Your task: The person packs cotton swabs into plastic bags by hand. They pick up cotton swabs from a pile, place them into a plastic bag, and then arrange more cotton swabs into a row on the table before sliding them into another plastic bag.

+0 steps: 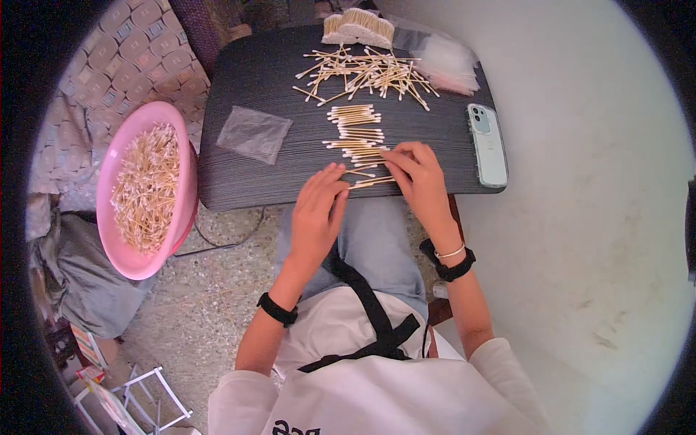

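A column of cotton swabs [357, 134], laid side by side, runs down the middle of the black table toward me. My left hand [316, 210] is at the near left end of this column, its fingers bent and close together at the tip of a cotton swab [371, 183] near the table edge. That swab's other end reaches under my right hand [419, 174], whose thumb and fingertips close at the right ends of the lowest swabs. The exact contact of the fingertips is partly hidden. Beyond the column lies a loose heap of swabs [366, 72].
A bundle of upright swabs [357, 29] stands at the far edge, with clear plastic bags [446, 65] to its right. One flat clear bag [254, 134] lies left, a phone [488, 145] right. A pink basin [190, 181] full of swabs stands beside the table.
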Demonstrator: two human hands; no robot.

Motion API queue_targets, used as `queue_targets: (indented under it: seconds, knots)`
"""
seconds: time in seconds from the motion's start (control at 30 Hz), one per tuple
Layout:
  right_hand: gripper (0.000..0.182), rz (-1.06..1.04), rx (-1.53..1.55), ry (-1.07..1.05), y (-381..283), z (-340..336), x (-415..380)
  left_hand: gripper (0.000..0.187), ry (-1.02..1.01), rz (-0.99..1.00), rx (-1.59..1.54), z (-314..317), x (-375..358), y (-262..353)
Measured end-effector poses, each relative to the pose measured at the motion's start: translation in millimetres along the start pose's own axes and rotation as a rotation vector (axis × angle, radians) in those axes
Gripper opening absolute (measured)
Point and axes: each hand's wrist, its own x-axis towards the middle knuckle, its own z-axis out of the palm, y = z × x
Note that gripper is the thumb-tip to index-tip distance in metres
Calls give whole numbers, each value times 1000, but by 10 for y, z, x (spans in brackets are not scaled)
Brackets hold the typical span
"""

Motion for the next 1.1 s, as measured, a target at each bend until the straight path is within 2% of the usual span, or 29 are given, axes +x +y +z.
queue_targets:
  seconds: [0.13,0.23,0.33,0.43,0.53,0.63,0.73,0.83,0.93,1.03,1.1]
  knots:
    - [23,3,131,56,-149,-17,-17,15,-18,-27,-49,-16,-43,55]
    - [19,171,433,-239,-394,-194,-65,15,-12,-3,-13,-27,-35,63]
    - [16,2,272,-241,-320,-138,-199,22,-32,46,-23,-42,-4,94]
    - [13,44,150,-176,-236,-141,-269,29,-1,20,7,-13,53,134]
    - [12,175,119,-121,-205,-217,-270,37,83,-124,87,-16,154,94]
    - [11,58,-80,-40,-163,-214,-265,29,-13,-23,237,-76,201,-29]
    - [12,76,58,12,-135,-147,-266,19,-75,-32,208,-93,210,-66]
    - [12,40,12,-1,-154,-112,-252,11,-75,-53,185,-87,230,-70]
    - [11,87,81,10,-194,-103,-253,11,-64,-36,179,-98,237,-70]
    - [11,228,261,36,-273,-166,-249,11,-33,-44,156,-70,212,-101]
    - [11,223,253,45,-252,-182,-254,11,-18,-54,120,-66,212,-108]
